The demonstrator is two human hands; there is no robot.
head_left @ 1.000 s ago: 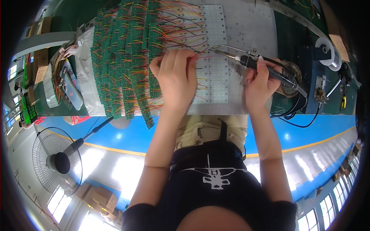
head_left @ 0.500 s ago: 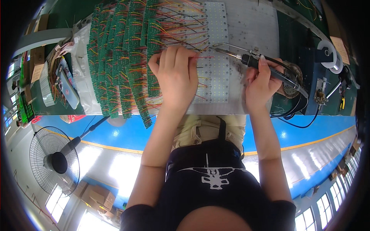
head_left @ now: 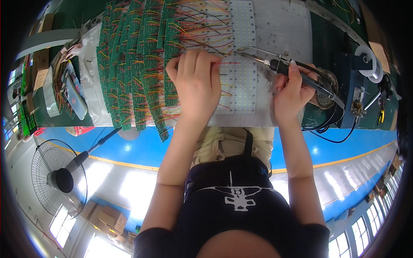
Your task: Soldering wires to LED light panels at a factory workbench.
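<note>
My right hand [head_left: 292, 96] grips a soldering iron [head_left: 282, 67] with a thin metal tube fixed along it. The iron's tip points left, above a pale panel [head_left: 246, 96] dotted with small components. Over the panel's left part, my left hand [head_left: 195, 84] has its thumb and fingers pinched together. A red wire [head_left: 230, 63] comes out by its fingertips and runs right across the panel. Long green circuit boards [head_left: 148, 92] lie in overlapping rows to the left, with red, yellow and black wires [head_left: 206, 32] reaching onto the panel. My left hand hides some of these wires.
A solder wire spool [head_left: 369, 64] stands at the right, by a dark blue box [head_left: 344, 92]. Behind my right hand sits a round holder [head_left: 325, 99]. A phone [head_left: 76, 101] rests at the left. Below the table edge stands a fan [head_left: 60, 178].
Both hands and the iron hold nearly the same places. The view has shifted very slightly; nothing was taken hold of or let go.
</note>
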